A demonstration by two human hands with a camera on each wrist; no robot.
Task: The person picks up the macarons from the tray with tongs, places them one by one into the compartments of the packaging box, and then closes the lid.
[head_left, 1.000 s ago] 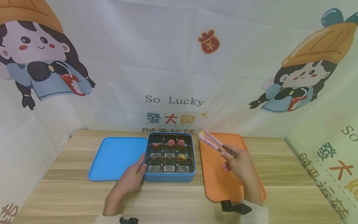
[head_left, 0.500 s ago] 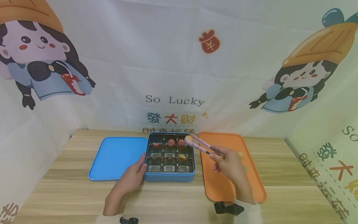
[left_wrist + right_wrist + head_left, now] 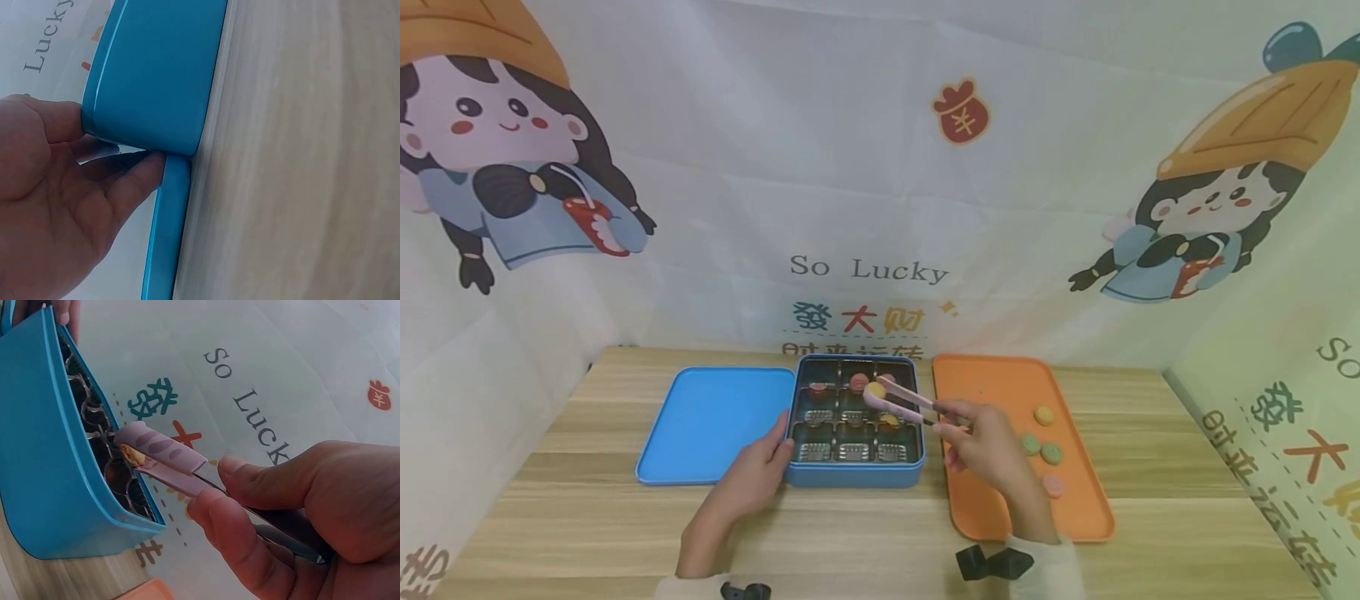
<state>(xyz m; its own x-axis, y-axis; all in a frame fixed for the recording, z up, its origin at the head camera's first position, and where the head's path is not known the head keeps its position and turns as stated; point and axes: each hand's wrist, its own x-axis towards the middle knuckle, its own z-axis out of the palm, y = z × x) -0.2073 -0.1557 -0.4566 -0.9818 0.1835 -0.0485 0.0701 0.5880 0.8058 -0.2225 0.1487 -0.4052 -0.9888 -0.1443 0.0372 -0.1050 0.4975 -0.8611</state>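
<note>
In the head view my left hand holds the left side of a blue tin box with a dark, divided insert. Its thumb lies at the rim in the left wrist view, fingers at the side by the lid. My right hand grips pink tongs with dark handles. Their tips pinch a round yellow macaron over the box's middle compartments. Inside the far row sit red macarons; another yellow macaron lies in the middle row at right.
A blue lid lies left of the box. On the orange tray at right are a yellow macaron, two green macarons and a pink macaron. A printed cloth hangs behind the wooden table.
My right hand has moved left, carrying the yellow macaron in the tongs from above the orange tray to over the box. The left hand and box have stayed in place.
</note>
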